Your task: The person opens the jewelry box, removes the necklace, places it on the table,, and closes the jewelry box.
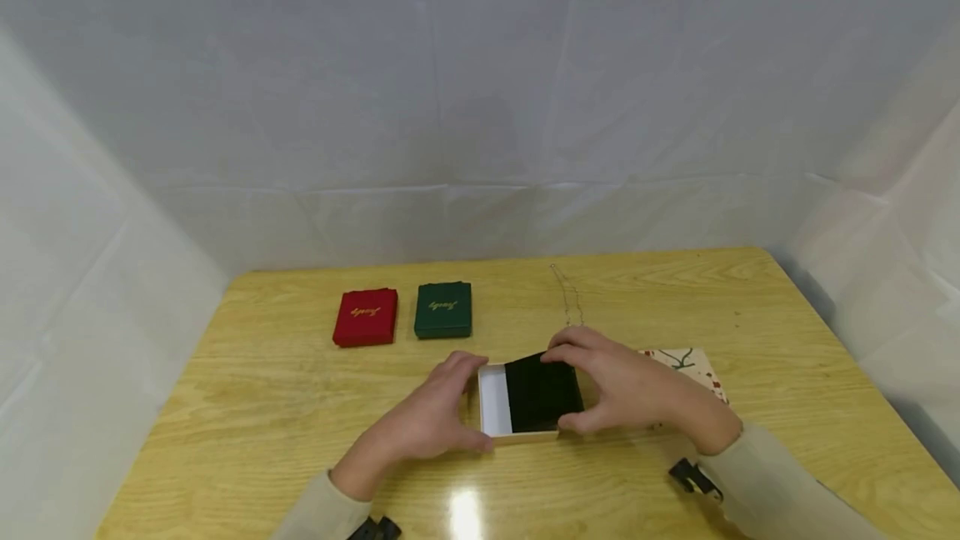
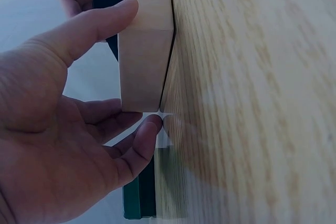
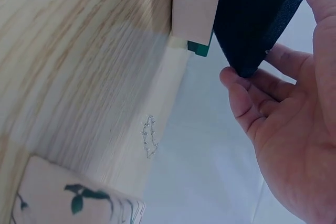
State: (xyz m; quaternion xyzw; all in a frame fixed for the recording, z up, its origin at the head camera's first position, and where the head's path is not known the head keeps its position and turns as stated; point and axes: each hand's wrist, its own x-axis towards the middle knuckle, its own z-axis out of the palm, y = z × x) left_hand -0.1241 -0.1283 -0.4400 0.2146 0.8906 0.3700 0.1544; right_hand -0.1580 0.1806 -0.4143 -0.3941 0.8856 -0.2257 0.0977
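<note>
A shallow cream box [image 1: 525, 438] with a white inside lies on the table. My left hand [image 1: 431, 415] holds its left end, thumb on the near side and fingers around the far corner; the left wrist view shows the thumb on the box wall. Over the box's right part, a black foam-like pad [image 1: 543, 397] stands tilted, its right side raised above the rim. My right hand [image 1: 618, 382] pinches that raised side between thumb and fingers, as the right wrist view also shows. A cream patterned lid [image 1: 693, 367] lies beside my right forearm, partly hidden by it.
A thin chain necklace [image 1: 566, 294] lies behind my right hand. A red box [image 1: 366, 317] and a green box [image 1: 443, 310], both closed with gold lettering, sit at the back left. White cloth [image 1: 480, 107] hangs behind the wooden table [image 1: 285, 415] and at its sides.
</note>
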